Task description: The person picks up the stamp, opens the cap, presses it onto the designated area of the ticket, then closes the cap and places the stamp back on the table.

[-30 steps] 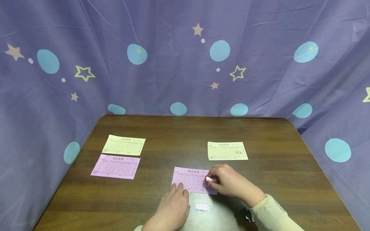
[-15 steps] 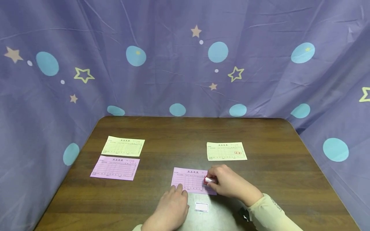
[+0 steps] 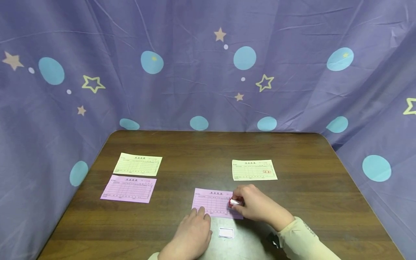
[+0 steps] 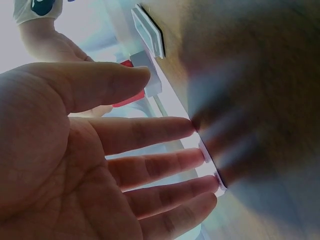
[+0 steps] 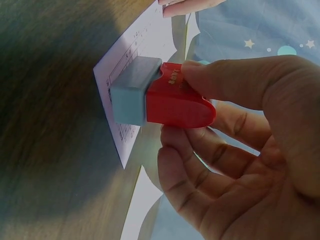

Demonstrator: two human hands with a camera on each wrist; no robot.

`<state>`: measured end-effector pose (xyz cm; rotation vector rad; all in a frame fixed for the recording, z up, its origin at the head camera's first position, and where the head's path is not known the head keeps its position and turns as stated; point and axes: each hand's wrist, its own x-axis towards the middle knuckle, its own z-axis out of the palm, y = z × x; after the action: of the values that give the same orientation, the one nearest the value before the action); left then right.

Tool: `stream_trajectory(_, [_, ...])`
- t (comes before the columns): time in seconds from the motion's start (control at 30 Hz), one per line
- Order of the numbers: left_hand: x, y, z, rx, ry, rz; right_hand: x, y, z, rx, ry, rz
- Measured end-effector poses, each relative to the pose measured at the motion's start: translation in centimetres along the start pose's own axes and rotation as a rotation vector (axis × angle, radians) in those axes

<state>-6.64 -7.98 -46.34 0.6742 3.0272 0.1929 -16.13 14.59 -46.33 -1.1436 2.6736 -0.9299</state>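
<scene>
My right hand (image 3: 260, 206) pinches a red and grey hand stamp (image 5: 180, 100) between thumb and fingers. The stamp stands on the right part of a pink printed form (image 3: 208, 200) at the table's front middle. In the right wrist view its grey base meets the paper; the stamping face is hidden. My left hand (image 3: 193, 233) lies at the form's lower left edge, straight fingertips resting on it. The left wrist view shows the left hand's fingers (image 4: 150, 135) spread, palm in sight. Just in front of the form lies a small white rectangular piece (image 3: 226, 233) with a dark border.
A yellow form (image 3: 254, 171) with a red stamp mark (image 3: 267, 172) lies farther back on the right. On the left lie another yellow form (image 3: 138, 164) and a pink form (image 3: 128, 189). A patterned purple curtain (image 3: 208, 65) hangs around the wooden table (image 3: 191, 148).
</scene>
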Motion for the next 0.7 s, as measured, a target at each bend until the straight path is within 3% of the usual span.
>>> stream_trajectory(0.7, [-0.22,0.12,0.21,-0.004,-0.004,-0.005,0.05,0.11,0.13,0.001,-0.003,0.029])
